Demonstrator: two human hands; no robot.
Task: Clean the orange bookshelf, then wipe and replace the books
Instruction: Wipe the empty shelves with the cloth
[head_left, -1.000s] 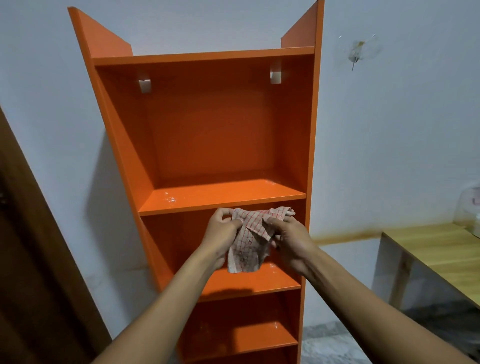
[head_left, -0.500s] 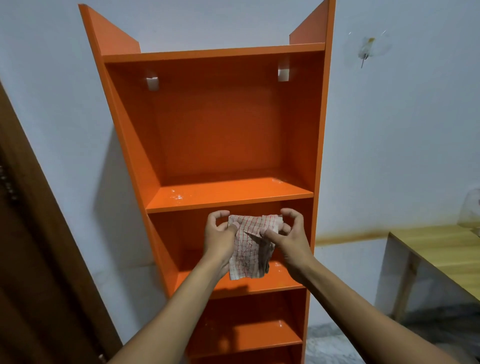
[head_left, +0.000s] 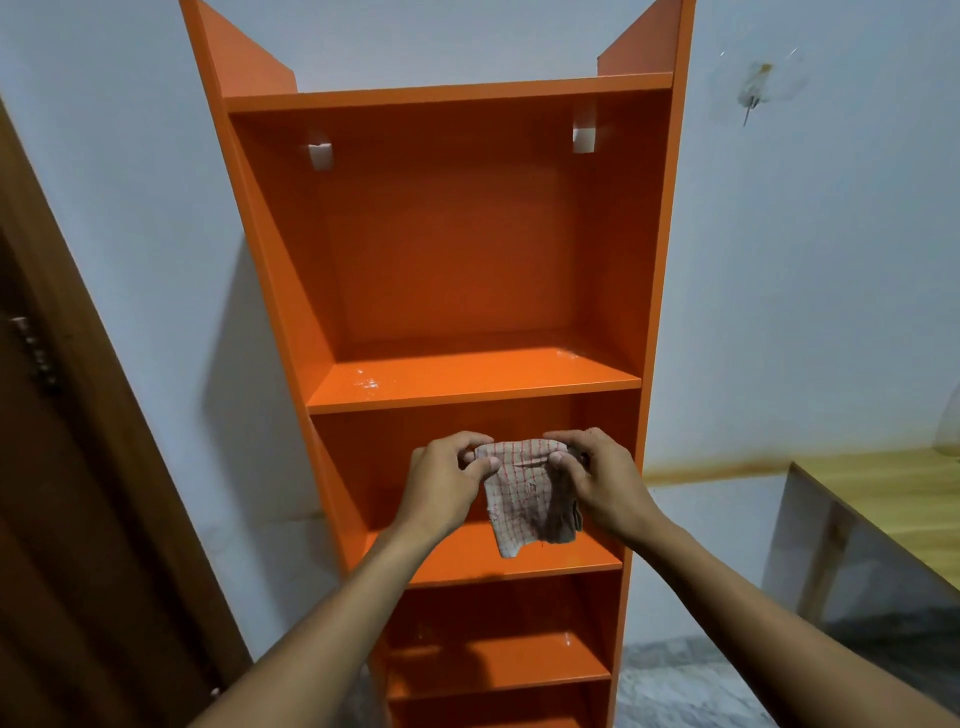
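An orange bookshelf (head_left: 457, 249) stands against the pale wall, and every shelf in view holds no books. White dust specks lie on the upper shelf board (head_left: 467, 379). In front of the second compartment I hold up a small white cloth with red checks and dark stains (head_left: 524, 493). My left hand (head_left: 441, 480) pinches its top left corner. My right hand (head_left: 597, 475) pinches its top right corner. The cloth hangs down between them, folded. No books are in view.
A dark brown wooden door (head_left: 78, 519) leans in at the left. A light wooden table (head_left: 893, 509) stands at the right, with a clear object at its far edge. A clear wall hook (head_left: 753, 88) sticks on the wall. Grey stone floor (head_left: 675, 686) shows below.
Both hands shifted their hold on the cloth: it went from a bunched lump to a flatter hanging fold, with the hands now a little farther apart at its top corners.
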